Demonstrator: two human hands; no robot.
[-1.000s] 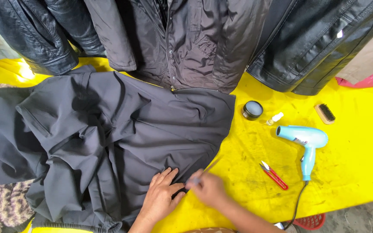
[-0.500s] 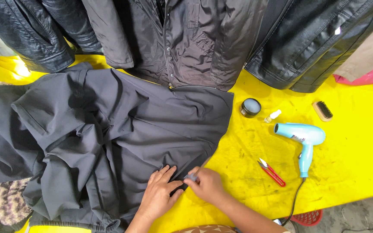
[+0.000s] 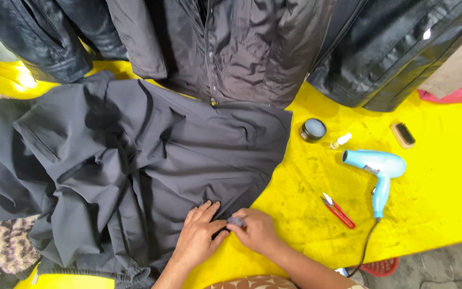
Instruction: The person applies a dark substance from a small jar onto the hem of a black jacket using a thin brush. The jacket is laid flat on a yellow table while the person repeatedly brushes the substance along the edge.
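Observation:
A dark grey jacket (image 3: 135, 160) lies spread on the yellow table (image 3: 434, 203). My left hand (image 3: 199, 235) lies flat on its lower hem, fingers pressing the fabric. My right hand (image 3: 255, 230) sits right beside it, fingers pinched on a small greyish object (image 3: 236, 220) at the hem's edge; what the object is cannot be made out. The two hands touch at the fingertips.
Several dark leather jackets (image 3: 231, 48) hang along the far edge. On the right of the table lie a round black tin (image 3: 313, 129), a small bottle (image 3: 341, 141), a brush (image 3: 403, 135), a light blue hair dryer (image 3: 378, 171) and red thread snips (image 3: 338, 210).
My right hand has moved left along the hem and closed in on my left hand. The view has shifted slightly.

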